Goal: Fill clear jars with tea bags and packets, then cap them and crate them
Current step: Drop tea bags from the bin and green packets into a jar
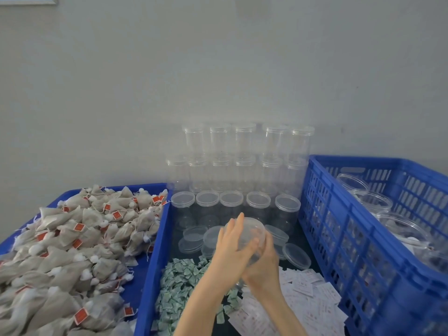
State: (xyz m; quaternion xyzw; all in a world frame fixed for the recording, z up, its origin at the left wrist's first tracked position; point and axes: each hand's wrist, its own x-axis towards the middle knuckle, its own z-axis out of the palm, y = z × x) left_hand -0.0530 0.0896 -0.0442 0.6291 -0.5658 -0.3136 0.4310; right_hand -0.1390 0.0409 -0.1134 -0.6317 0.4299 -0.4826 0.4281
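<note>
Both my hands hold one clear jar point(249, 235) above the middle of the table, its capped top tilted away from me. My left hand point(230, 246) lies against the jar's left side with fingers stretched up along it. My right hand point(263, 263) grips the jar from the right and below. A heap of pyramid tea bags point(72, 251) with red tags fills the blue tray point(150, 263) on the left. Green packets point(177, 289) and white packets point(305, 301) lie in front of me. Loose clear lids point(194, 238) lie near the jars.
Capped empty clear jars point(242, 170) are stacked in rows against the grey wall behind my hands. A blue slotted crate point(339, 238) stands on the right, with several capped jars point(378, 202) lying inside it.
</note>
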